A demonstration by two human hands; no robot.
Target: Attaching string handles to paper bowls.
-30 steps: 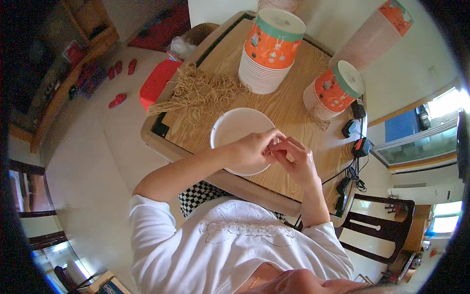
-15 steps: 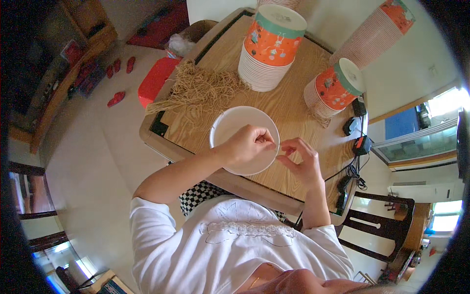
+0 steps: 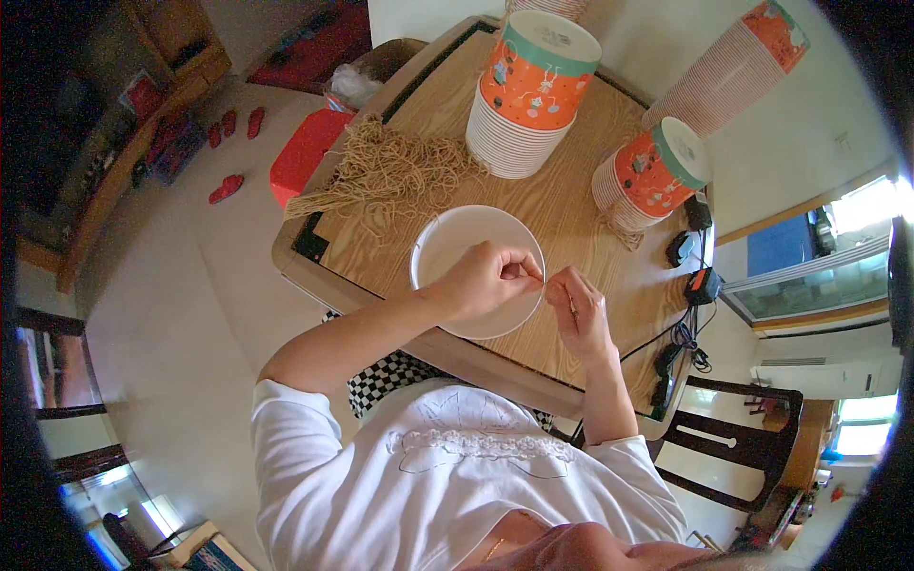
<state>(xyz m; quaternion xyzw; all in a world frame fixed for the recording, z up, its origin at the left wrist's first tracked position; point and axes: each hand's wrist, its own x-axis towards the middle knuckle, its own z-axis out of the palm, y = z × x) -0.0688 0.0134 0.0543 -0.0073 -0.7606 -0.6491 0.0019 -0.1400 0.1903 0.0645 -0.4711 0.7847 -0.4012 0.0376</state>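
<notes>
A white round paper tub point(image 3: 440, 259) stands at the table's near edge, its open mouth facing up. Over its right half reaches my left hand point(image 3: 490, 278), thumb and fingers pinched together near the right rim. Just outside that rim my right hand point(image 3: 578, 309) is closed too, its fingertips almost meeting the left ones. Whatever is between the fingers is too small to make out. Behind the tub, to its left, lies a tangled heap of tan twine point(image 3: 395, 171), with loose strands reaching toward the rim.
A tall stack of orange, green-banded paper tubs point(image 3: 528, 90) stands upside down behind the white tub. A shorter stack point(image 3: 657, 171) is at the right, near black cables and adapters point(image 3: 703, 284). A red stool point(image 3: 307, 157) stands beyond the table's left edge; a dark chair point(image 3: 733, 438) is at right.
My right hand has moved slightly left and up toward the rim, and its fingers have gone from apart to closed. My left hand has barely moved.
</notes>
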